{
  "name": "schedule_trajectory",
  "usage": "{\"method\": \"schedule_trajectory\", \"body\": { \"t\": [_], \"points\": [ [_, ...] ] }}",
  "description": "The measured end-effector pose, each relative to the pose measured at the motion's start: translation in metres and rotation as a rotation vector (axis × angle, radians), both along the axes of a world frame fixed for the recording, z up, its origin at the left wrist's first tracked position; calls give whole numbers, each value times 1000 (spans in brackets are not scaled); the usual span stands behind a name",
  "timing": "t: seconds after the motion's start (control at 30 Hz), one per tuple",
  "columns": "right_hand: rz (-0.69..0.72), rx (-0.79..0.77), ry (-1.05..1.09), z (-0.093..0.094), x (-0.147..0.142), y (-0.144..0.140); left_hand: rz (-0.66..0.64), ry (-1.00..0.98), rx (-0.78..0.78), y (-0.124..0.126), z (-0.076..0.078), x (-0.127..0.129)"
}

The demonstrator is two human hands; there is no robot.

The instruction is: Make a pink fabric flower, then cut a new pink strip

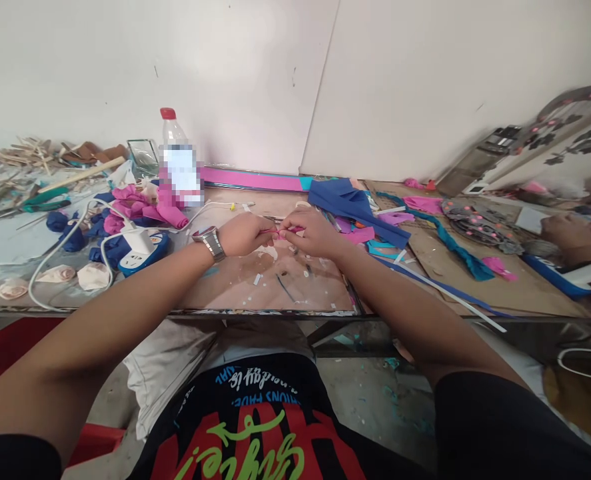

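Note:
My left hand (246, 235) and my right hand (309, 230) meet over the middle of the table. Between their pinched fingertips is a small pink strip (282, 234), mostly covered by the fingers; whether it is cloth or paper I cannot tell. A metal-band watch (209, 244) is on my left wrist. Left of my hands lie rolled pink rosettes (125, 203) and blue rosettes (70, 233). Just right of my right hand, blue material (342, 203) lies folded over pink and purple scraps (358, 235).
A power strip (150, 257) with a white charger and cable sits at left, near cream rosettes (92, 275). Behind stands a red-capped bottle (169, 127). Green-handled pliers (50, 199) lie far left. Another person's hand (565, 233) is far right, near a brown bottle (475, 163).

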State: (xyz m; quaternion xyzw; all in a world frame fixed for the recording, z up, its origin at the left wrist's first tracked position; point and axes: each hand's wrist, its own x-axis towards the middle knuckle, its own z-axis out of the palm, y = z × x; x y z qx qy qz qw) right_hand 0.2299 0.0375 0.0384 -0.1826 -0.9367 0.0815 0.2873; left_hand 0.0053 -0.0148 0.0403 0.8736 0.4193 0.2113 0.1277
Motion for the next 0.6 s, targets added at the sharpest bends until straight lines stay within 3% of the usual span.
{"method": "schedule_trajectory", "body": {
  "t": [0.6],
  "points": [
    [-56, 58, 34, 2, 1, -3, -42, -372, -581, -1, 3, 3]
  ]
}}
